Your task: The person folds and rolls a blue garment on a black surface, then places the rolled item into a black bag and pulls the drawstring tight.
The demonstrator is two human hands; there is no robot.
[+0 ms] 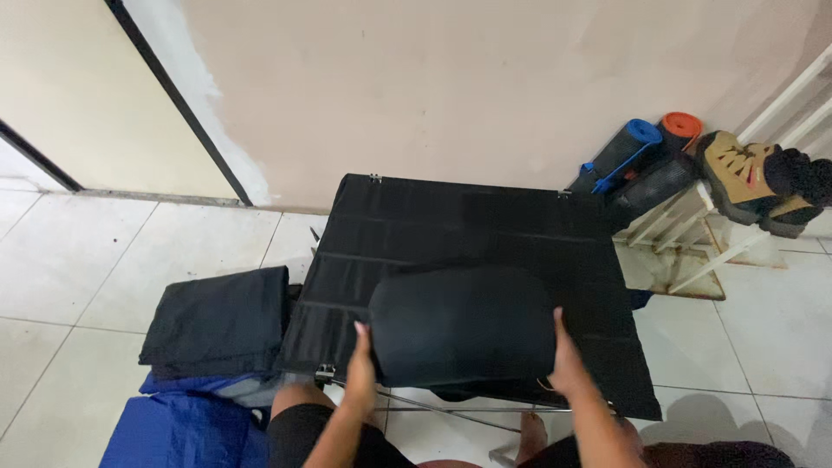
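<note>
Hands frame a dark navy, rolled-up fabric bundle point(462, 325) that lies on a black, slatted fabric folding surface point(468, 230), seen from above by a head camera. The bundle sits toward six o'clock on that surface, near the edge closest to the person. The left hand point(360, 371) presses flat against the bundle's end at nine o'clock, fingers together and pointing up, touching the fabric. The right hand point(565, 357) presses the opposite end at three o'clock in the same way, fingers together, palm against the cloth. Neither hand pinches anything; both squeeze the bundle between them.

At nine o'clock from the surface, a folded black cloth point(218, 321) lies on a bright blue sheet of plastic-looking material point(182, 429), both low beside the surface. Bare knees in black shorts show at six o'clock.

Floor of pale white square tiles point(104, 260) spreads around everything. A pinkish plaster wall point(485, 87) rises at twelve o'clock. At two o'clock, a white slatted rack point(693, 225) leans near the wall, with two rolled mats on it, one with a blue end point(626, 147), one with an orange end point(672, 139). Just beside them at three o'clock rests a tan and black boot point(758, 178); possibly a second boot lies behind it, though the view there is too cramped to be sure.
</note>
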